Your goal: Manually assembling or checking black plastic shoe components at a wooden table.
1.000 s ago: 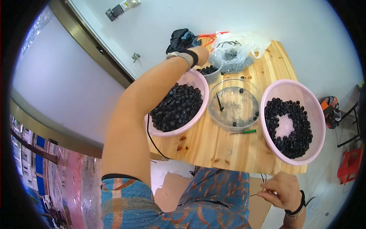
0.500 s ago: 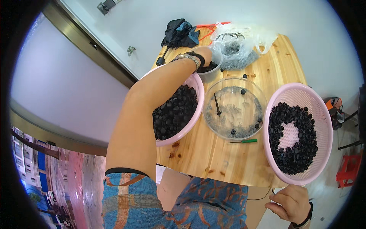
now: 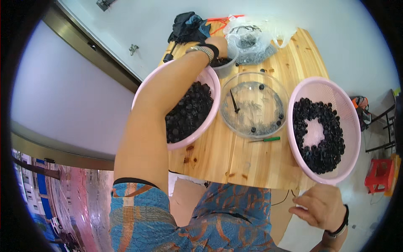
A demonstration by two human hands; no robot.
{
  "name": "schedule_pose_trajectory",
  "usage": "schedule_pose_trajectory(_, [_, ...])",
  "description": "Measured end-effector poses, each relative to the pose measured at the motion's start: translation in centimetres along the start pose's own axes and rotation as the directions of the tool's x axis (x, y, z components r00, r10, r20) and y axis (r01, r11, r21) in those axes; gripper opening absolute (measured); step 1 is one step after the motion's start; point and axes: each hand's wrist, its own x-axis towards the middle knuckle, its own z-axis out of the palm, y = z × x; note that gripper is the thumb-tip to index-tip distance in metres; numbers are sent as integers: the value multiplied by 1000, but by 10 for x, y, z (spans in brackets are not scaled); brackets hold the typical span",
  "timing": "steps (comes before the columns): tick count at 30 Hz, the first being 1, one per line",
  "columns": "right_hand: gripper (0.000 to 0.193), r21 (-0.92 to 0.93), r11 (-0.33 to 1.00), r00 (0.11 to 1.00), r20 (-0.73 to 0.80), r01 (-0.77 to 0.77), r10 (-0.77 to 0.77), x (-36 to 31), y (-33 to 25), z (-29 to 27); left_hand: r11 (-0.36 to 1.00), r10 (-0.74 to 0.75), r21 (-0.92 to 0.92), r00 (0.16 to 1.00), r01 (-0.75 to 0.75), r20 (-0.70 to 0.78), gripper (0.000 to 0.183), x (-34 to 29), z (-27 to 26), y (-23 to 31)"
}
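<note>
My left hand (image 3: 218, 46) reaches into a clear round tub (image 3: 226, 70) of small black parts at the back of the table; its fingers are hidden inside. The left arm passes over a pink basket (image 3: 200, 135) heaped with black caps (image 3: 194, 110). Off the table's near right edge, my right hand (image 3: 321, 206) is closed, thumb and fingers drawn together; anything between them is too small to make out. Just beyond it stands another pink basket (image 3: 353, 126), with black caps (image 3: 331, 147) lying in a ring.
Midway between the baskets sits a shallow clear tray (image 3: 252, 135) with thin pins, a black spike (image 3: 234, 102) and several caps. A green-handled screwdriver (image 3: 272, 139) lies before it. Behind are plastic bags (image 3: 256, 52) and a dark folded umbrella (image 3: 187, 28). A red stool (image 3: 379, 175) stands right.
The whole view has shifted, so the table and its things sit higher in the picture. My left hand stays in the tub; my right hand stays closed near the right basket.
</note>
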Motion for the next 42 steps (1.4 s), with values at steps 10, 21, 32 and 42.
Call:
schedule_pose_trajectory(10, [12, -121, 983, 975, 160, -137, 156, 133, 32, -5, 379, 231, -877, 948, -295, -219, 22, -100, -43, -17])
schedule_pose_trajectory(21, [20, -621, 760, 740, 418, -191, 527, 247, 62, 60, -234, 257, -972, 965, 5, -56, 13, -347, -27, 2])
schedule_pose_trajectory(32, [11, -675, 699, 626, 446, -235, 640, 251, 77, 93, -562, 277, -768, 945, 307, 175, 14, -384, 69, 6])
schedule_pose_trajectory(42, [10, -348, 690, 658, 225, -634, 718, 249, 74, 77, -812, 199, -558, 980, 174, 16, 20, -378, 78, 31])
